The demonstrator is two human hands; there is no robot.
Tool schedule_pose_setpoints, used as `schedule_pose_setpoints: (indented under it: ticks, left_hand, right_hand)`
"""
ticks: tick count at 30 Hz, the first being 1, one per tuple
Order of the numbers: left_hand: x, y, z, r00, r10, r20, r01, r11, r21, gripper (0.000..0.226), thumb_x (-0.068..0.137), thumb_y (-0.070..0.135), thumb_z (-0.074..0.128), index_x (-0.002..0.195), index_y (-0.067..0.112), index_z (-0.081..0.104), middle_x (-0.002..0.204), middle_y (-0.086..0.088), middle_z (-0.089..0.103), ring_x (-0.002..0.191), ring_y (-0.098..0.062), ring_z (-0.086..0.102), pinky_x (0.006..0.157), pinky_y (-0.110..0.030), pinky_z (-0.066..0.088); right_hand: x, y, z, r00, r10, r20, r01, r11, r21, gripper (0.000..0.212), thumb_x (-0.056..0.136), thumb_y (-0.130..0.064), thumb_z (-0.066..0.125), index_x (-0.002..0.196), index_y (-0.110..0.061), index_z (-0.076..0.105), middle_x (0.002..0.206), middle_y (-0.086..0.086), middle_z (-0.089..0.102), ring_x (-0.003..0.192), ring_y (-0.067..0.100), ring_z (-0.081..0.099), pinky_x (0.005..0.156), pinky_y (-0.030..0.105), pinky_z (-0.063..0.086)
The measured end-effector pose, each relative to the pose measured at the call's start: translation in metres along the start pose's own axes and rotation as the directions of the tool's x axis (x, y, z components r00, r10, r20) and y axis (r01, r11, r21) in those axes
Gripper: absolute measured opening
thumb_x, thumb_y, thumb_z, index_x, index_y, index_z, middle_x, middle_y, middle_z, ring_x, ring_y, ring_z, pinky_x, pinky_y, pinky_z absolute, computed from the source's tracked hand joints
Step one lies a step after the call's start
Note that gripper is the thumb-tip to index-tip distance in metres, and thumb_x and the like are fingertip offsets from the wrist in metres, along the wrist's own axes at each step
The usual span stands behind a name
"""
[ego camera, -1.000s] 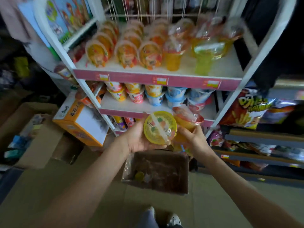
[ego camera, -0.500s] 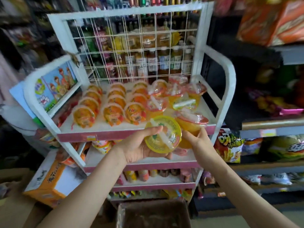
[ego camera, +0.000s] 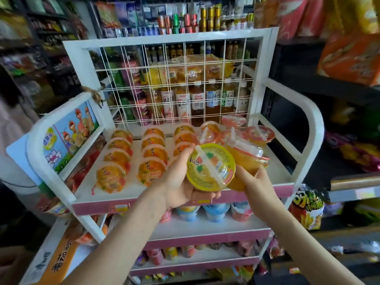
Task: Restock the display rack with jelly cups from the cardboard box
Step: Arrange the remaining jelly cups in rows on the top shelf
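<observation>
**Yellow-lidded cup left, orange cup right**

My left hand cradles the yellow-lidded cup from below, fingers curled under it, lid tilted toward me. My right hand grips the orange cup by its side, just beside the first. Both hang over the front right of the display rack, above its top shelf. Rows of jelly cups lie on that shelf to the left; bottles stand behind the wire grid.

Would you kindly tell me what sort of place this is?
Most likely a small convenience shop: a white display rack carries rows of jelly cups, bottled drinks and cans stand behind it, and snack bags sit at the right.
</observation>
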State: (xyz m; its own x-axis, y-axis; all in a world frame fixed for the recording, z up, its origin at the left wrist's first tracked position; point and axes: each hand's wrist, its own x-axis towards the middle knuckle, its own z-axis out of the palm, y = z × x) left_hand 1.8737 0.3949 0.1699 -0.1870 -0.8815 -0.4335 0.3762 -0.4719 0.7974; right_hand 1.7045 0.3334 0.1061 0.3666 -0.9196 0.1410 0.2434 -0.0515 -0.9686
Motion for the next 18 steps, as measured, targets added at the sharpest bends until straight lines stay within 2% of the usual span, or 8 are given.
schedule_pose_setpoints:
  ticks: [2, 4, 8, 9, 12, 15, 18]
  left_hand:
    - [0.001, 0.003, 0.001, 0.999, 0.029, -0.023, -0.03, 0.998, -0.047, 0.067, 0.089, 0.063, 0.038, 0.111, 0.004, 0.06, 0.08, -0.024, 0.069, 0.056, -0.035, 0.066, 0.043, -0.03, 0.055]
    - [0.002, 0.004, 0.002, 0.998, 0.052, -0.038, -0.055, 0.994, -0.095, 0.066, 0.087, 0.062, 0.04, 0.112, 0.004, 0.06, 0.084, -0.025, 0.069, 0.059, -0.036, 0.066, 0.044, -0.031, 0.056]
    - [0.001, 0.01, -0.002, 0.987, 0.154, -0.052, -0.16, 0.978, -0.135, 0.068, 0.082, 0.061, 0.046, 0.121, 0.008, 0.059, 0.101, -0.028, 0.067, 0.072, -0.039, 0.068, 0.051, -0.036, 0.058]
    - [0.001, 0.012, -0.003, 0.98, 0.188, -0.066, -0.196, 0.969, -0.152, 0.066, 0.078, 0.06, 0.048, 0.119, 0.009, 0.06, 0.103, -0.028, 0.067, 0.074, -0.04, 0.068, 0.053, -0.037, 0.059]
    - [0.0, 0.017, -0.006, 0.954, 0.279, -0.113, -0.296, 0.935, -0.194, 0.07, 0.071, 0.062, 0.051, 0.117, 0.01, 0.06, 0.102, -0.025, 0.069, 0.075, -0.038, 0.069, 0.054, -0.036, 0.059]
    - [0.004, 0.016, -0.005, 0.923, 0.358, -0.14, -0.382, 0.899, -0.214, 0.071, 0.07, 0.057, 0.056, 0.122, 0.008, 0.058, 0.101, -0.021, 0.069, 0.076, -0.034, 0.07, 0.053, -0.032, 0.058]
    - [0.011, 0.014, 0.001, 0.909, 0.384, -0.162, -0.413, 0.885, -0.217, 0.061, 0.074, 0.036, 0.062, 0.124, 0.003, 0.055, 0.094, -0.02, 0.07, 0.076, -0.032, 0.07, 0.056, -0.029, 0.059]
  right_hand:
    - [0.009, 0.0, -0.001, 1.0, 0.0, -0.019, 0.0, 1.0, -0.015, 0.063, 0.07, -0.04, 0.076, 0.119, -0.006, 0.058, 0.106, 0.009, 0.071, 0.096, 0.024, 0.069, 0.076, 0.032, 0.056]
    - [0.015, -0.002, -0.004, 1.0, -0.003, -0.022, 0.003, 1.0, -0.023, 0.068, 0.068, -0.042, 0.079, 0.122, -0.008, 0.055, 0.108, 0.008, 0.07, 0.098, 0.025, 0.068, 0.073, 0.029, 0.056]
    - [0.022, -0.017, -0.008, 0.997, -0.074, -0.022, 0.072, 0.995, -0.075, 0.035, 0.074, -0.02, 0.073, 0.105, -0.027, 0.059, 0.09, -0.013, 0.073, 0.083, 0.003, 0.068, 0.065, 0.015, 0.053]
    - [0.025, -0.022, -0.011, 0.994, -0.104, -0.024, 0.101, 0.99, -0.095, 0.036, 0.074, -0.017, 0.073, 0.105, -0.027, 0.06, 0.092, -0.012, 0.073, 0.085, 0.003, 0.068, 0.068, 0.016, 0.054]
    - [0.031, -0.028, -0.027, 0.985, -0.16, -0.058, 0.15, 0.979, -0.138, 0.058, 0.071, -0.018, 0.077, 0.124, -0.015, 0.054, 0.111, 0.002, 0.068, 0.1, 0.013, 0.067, 0.076, 0.023, 0.056]
    - [0.031, -0.03, -0.047, 0.969, -0.212, -0.128, 0.185, 0.964, -0.191, 0.053, 0.073, -0.01, 0.077, 0.122, -0.011, 0.057, 0.106, 0.0, 0.07, 0.093, 0.008, 0.068, 0.069, 0.016, 0.054]
    - [0.024, -0.03, -0.06, 0.959, -0.228, -0.17, 0.19, 0.958, -0.215, 0.044, 0.076, -0.003, 0.074, 0.117, -0.009, 0.06, 0.101, 0.001, 0.071, 0.09, 0.009, 0.069, 0.068, 0.018, 0.054]
